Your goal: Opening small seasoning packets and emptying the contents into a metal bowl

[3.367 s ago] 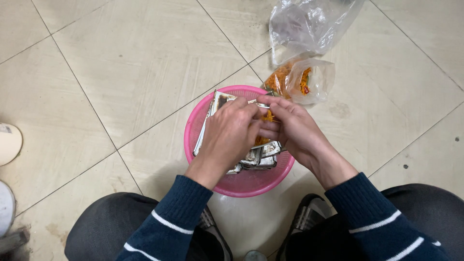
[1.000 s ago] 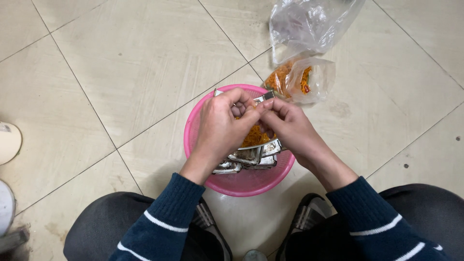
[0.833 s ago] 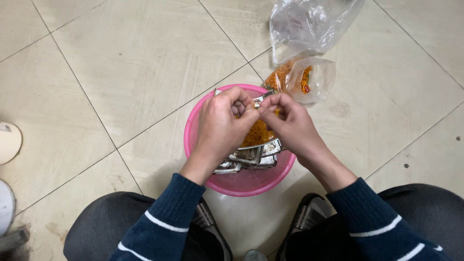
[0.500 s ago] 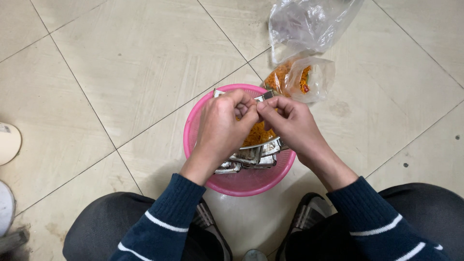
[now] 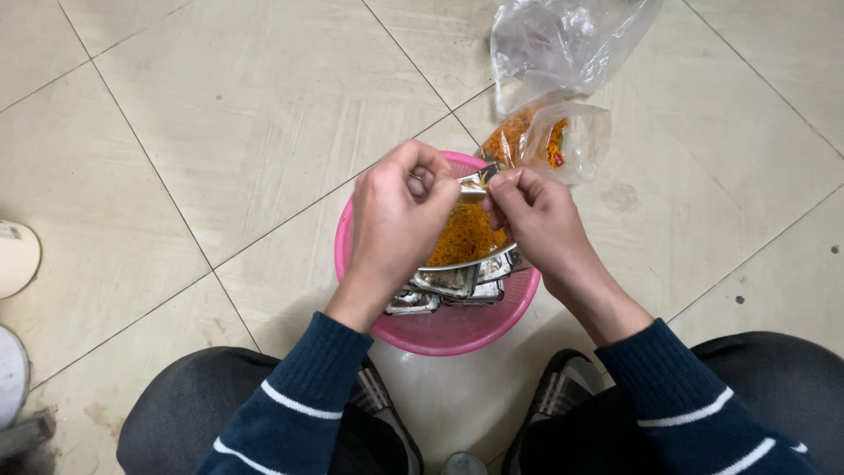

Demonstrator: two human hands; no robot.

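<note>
the left hand (image 5: 400, 211) and the right hand (image 5: 536, 211) are both pinched shut on one small shiny silver packet (image 5: 472, 183). they hold it between them, over the far side of the round pink plastic bowl (image 5: 440, 330) that sits on the pale tiled floor (image 5: 220, 105), just in front of the person's knees.

inside the pink bowl is a shiny metal dish (image 5: 457, 264) with a heap of orange crumbly powder (image 5: 464, 233) in it. so it looks like a good bit of powder is already in the dish. near the person's side of the bowl lie some flat silver packets (image 5: 444, 286), tucked under the dish. i cannot tell if they are empty or full.

far and to the right, touching the bowl's rim, is a small clear plastic bag with orange bits (image 5: 554, 136) in it. just behind it lies a bigger crumpled clear plastic bag (image 5: 563, 40).

the packet in the hands looks like the one being worked on now. whether it is open yet is too small to see.
</note>
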